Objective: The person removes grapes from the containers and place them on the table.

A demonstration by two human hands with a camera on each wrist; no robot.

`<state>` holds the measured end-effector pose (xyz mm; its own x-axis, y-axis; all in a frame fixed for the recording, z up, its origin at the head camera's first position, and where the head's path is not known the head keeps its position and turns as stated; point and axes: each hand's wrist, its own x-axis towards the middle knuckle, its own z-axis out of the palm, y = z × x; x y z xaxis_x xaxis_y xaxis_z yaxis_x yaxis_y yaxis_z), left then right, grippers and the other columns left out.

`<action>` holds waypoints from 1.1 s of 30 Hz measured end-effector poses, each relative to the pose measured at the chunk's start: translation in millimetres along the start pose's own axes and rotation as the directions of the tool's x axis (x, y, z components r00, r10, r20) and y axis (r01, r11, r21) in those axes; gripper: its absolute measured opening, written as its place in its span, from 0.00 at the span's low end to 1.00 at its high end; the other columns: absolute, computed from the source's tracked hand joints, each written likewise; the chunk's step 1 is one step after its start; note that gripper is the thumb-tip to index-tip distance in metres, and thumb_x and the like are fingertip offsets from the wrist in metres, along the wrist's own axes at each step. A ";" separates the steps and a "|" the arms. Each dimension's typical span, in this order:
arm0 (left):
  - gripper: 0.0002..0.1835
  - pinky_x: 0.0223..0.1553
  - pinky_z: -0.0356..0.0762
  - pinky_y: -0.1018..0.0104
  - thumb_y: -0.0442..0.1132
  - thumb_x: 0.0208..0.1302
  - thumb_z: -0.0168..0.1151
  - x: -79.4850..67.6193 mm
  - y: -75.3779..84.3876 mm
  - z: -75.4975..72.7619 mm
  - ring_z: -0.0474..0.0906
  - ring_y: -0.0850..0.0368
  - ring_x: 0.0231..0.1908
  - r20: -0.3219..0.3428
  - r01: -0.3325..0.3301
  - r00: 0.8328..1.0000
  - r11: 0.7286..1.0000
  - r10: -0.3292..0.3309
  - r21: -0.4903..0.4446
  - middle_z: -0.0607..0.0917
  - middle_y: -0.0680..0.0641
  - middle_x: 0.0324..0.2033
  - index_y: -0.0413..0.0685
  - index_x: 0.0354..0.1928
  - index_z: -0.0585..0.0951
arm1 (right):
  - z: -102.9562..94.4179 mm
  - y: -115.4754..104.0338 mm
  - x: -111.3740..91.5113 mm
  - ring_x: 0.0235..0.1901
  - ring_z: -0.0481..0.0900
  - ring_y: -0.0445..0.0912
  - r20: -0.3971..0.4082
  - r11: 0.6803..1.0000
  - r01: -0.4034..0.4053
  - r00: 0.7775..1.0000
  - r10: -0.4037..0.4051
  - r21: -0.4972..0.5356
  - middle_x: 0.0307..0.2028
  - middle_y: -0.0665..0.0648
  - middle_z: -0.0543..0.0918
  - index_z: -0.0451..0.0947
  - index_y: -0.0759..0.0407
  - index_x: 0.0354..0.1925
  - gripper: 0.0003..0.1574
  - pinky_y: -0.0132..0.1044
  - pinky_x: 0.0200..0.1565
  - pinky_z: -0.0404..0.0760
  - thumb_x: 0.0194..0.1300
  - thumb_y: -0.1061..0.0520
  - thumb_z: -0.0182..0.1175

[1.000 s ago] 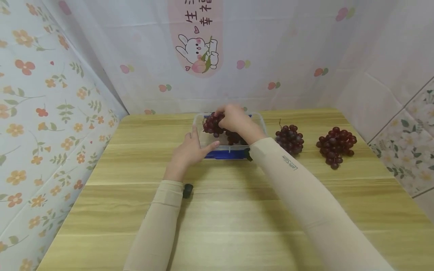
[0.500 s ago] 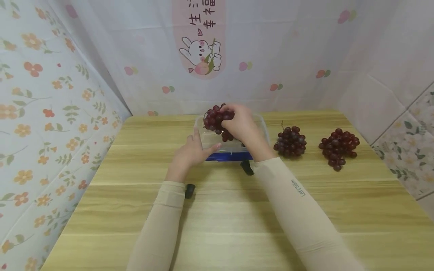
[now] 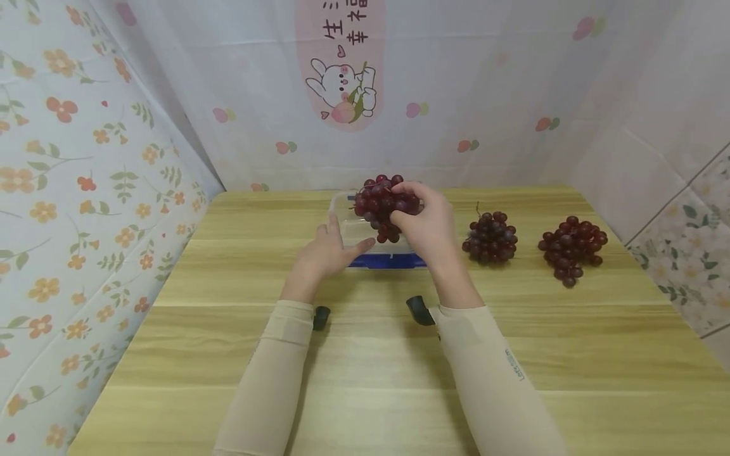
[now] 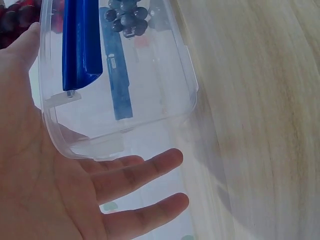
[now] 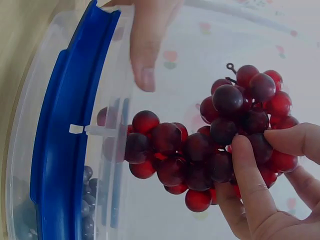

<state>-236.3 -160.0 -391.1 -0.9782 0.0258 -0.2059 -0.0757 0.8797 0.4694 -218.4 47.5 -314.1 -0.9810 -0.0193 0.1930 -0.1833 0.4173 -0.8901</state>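
Fingers [image 5: 254,187]: those of the right hand [image 3: 429,223] curl round a bunch of red grapes [image 3: 379,204], thumb and fingertips pinching its side; those of the left hand [image 3: 324,256] are straight and spread, grasping nothing, beside the clear box [image 4: 150,95].
Held grapes: raised over the box's opening, with one end beside the blue latch [image 3: 388,260]; whether they touch the box inside, I cannot tell.
Handling: probably light, and loose as a whole, since the berries sit on thin stems; the skins look smooth and shiny, so likely slippery; single berries might pull off or bruise under a hard pinch.
Where to hold: best across the thick middle, several berries at once; the dark looped stem [image 5: 230,66] looks too thin to trust alone.
Right arm: sleeved, reaching forward from the lower right, hand tipped inward over the box.
Left arm: sleeved, reaching from the lower left; the palm faces the box's near left corner; contact there is unclear.
Other grapes: a darker cluster [image 4: 128,19] shows through the box wall.
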 end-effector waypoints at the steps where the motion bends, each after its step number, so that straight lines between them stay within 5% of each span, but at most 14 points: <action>1: 0.71 0.68 0.75 0.33 0.87 0.62 0.46 0.4 -0.1 -0.1 0.70 0.28 0.75 0.000 -0.001 1.000 1.000 0.001 -0.003 0.49 0.30 0.84 0.49 0.86 0.28 | -1.5 -0.8 -2.9 0.39 0.83 0.51 -0.005 1.000 -0.003 1.000 0.003 0.012 0.58 0.58 0.84 0.84 0.48 0.59 0.27 0.34 0.31 0.81 0.62 0.63 0.66; 5: 0.71 0.68 0.75 0.33 0.88 0.61 0.47 0.4 0.7 -0.6 0.70 0.28 0.74 0.001 0.005 1.000 1.000 -0.005 -0.003 0.50 0.31 0.84 0.50 0.86 0.28 | -10.4 -5.5 -15.5 0.46 0.85 0.52 -0.020 0.998 -0.009 1.000 0.011 0.057 0.62 0.56 0.84 0.84 0.48 0.60 0.26 0.36 0.33 0.83 0.65 0.63 0.66; 9: 0.70 0.69 0.75 0.33 0.87 0.62 0.47 -0.4 2.1 -1.8 0.70 0.28 0.74 -0.001 0.011 1.000 1.000 -0.011 -0.003 0.50 0.31 0.84 0.50 0.86 0.28 | -20.2 -12.1 -26.0 0.56 0.86 0.51 -0.048 0.997 0.015 0.999 -0.011 0.073 0.65 0.54 0.84 0.84 0.48 0.60 0.24 0.43 0.48 0.90 0.67 0.61 0.68; 14: 0.70 0.70 0.72 0.31 0.87 0.63 0.47 -1.0 1.9 -2.5 0.68 0.28 0.76 0.008 0.016 1.000 1.000 -0.016 0.000 0.48 0.31 0.85 0.49 0.86 0.28 | -29.7 -17.9 -37.6 0.64 0.84 0.50 -0.083 0.994 0.049 0.996 -0.041 0.095 0.66 0.53 0.83 0.84 0.51 0.59 0.22 0.50 0.61 0.87 0.68 0.61 0.71; 18: 0.70 0.70 0.73 0.31 0.87 0.62 0.47 -1.0 2.4 -1.4 0.68 0.28 0.76 0.011 0.013 1.000 1.000 -0.013 -0.001 0.48 0.31 0.85 0.49 0.86 0.29 | -37.6 -19.8 -47.0 0.62 0.85 0.48 -0.103 0.989 0.087 0.992 -0.075 0.117 0.65 0.52 0.83 0.85 0.53 0.58 0.22 0.47 0.60 0.87 0.67 0.63 0.71; 25: 0.70 0.68 0.75 0.31 0.87 0.62 0.46 -3.0 3.4 -3.2 0.69 0.28 0.75 0.015 0.006 1.000 1.000 -0.006 0.000 0.47 0.31 0.85 0.50 0.86 0.28 | -56.7 -21.8 -64.9 0.57 0.86 0.44 -0.160 0.986 0.151 0.977 -0.138 0.072 0.59 0.51 0.84 0.85 0.56 0.58 0.22 0.20 0.45 0.84 0.67 0.67 0.70; 33: 0.70 0.67 0.75 0.31 0.88 0.62 0.45 -3.8 3.5 -4.2 0.68 0.28 0.75 0.020 0.011 1.000 1.000 -0.011 0.000 0.46 0.31 0.85 0.52 0.85 0.26 | -76.4 -17.3 -82.2 0.49 0.86 0.32 -0.220 0.987 0.158 0.964 -0.151 0.015 0.56 0.46 0.84 0.86 0.55 0.56 0.22 0.19 0.48 0.84 0.66 0.68 0.70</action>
<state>-233.6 -158.9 -385.1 -0.9734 0.0252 -0.2279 -0.0864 0.8801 0.4668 -129.7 111.3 -283.0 -0.9036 0.1186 0.4117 -0.3374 0.3953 -0.8544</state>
